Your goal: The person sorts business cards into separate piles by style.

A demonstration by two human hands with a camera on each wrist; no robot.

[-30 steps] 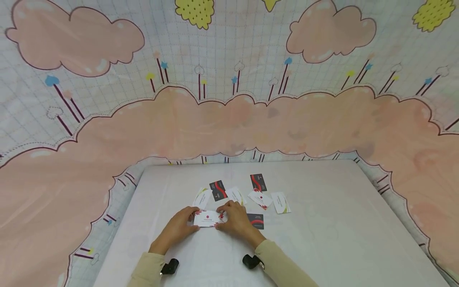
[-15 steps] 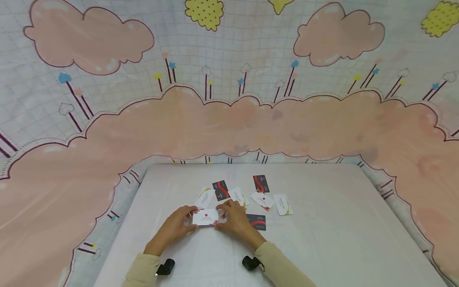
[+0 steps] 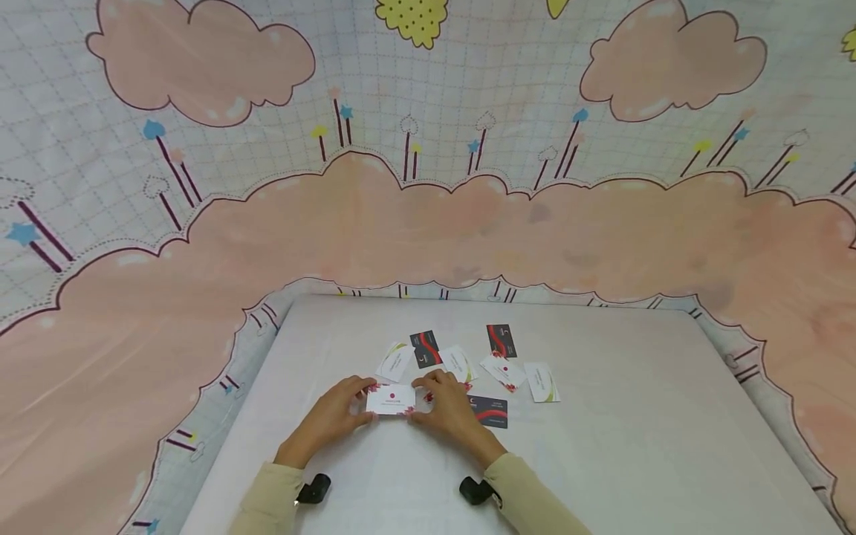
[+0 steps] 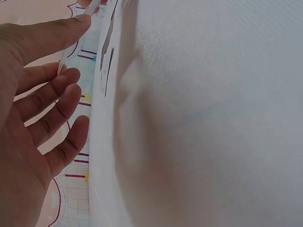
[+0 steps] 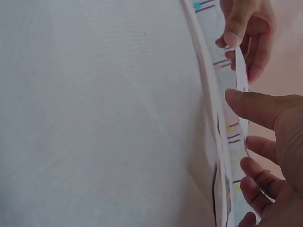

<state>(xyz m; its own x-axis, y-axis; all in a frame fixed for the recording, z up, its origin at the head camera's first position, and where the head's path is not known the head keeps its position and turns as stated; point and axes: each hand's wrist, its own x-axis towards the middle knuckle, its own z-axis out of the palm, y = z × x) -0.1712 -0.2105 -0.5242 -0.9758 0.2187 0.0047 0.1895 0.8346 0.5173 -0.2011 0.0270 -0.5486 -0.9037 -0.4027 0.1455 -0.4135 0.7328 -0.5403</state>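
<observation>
A white business card (image 3: 391, 400) with red floral corners is held by both hands above the near side of the table. My left hand (image 3: 339, 407) pinches its left end between thumb and fingers. At the opposite end, the thumb and fingers of my right hand (image 3: 448, 407) pinch the card. Seen nearly edge-on in the right wrist view, the card (image 5: 242, 71) stands off the table surface. Its left end shows as a thin white strip by the thumb in the left wrist view. Another red-flowered card is mostly hidden behind the right hand.
Beyond the hands lie black-and-red cards (image 3: 426, 349), a white card with a green curve (image 3: 394, 362) and another beside it (image 3: 458, 362). Farther right are a black card (image 3: 501, 340), a red-flowered card (image 3: 503, 371) and a white card (image 3: 542, 383). One black card (image 3: 491, 412) lies near the right wrist.
The head view has turned slightly left, so the scene sits farther right. Both hands keep hold of the card, which has shifted a little left relative to the cards on the table.
</observation>
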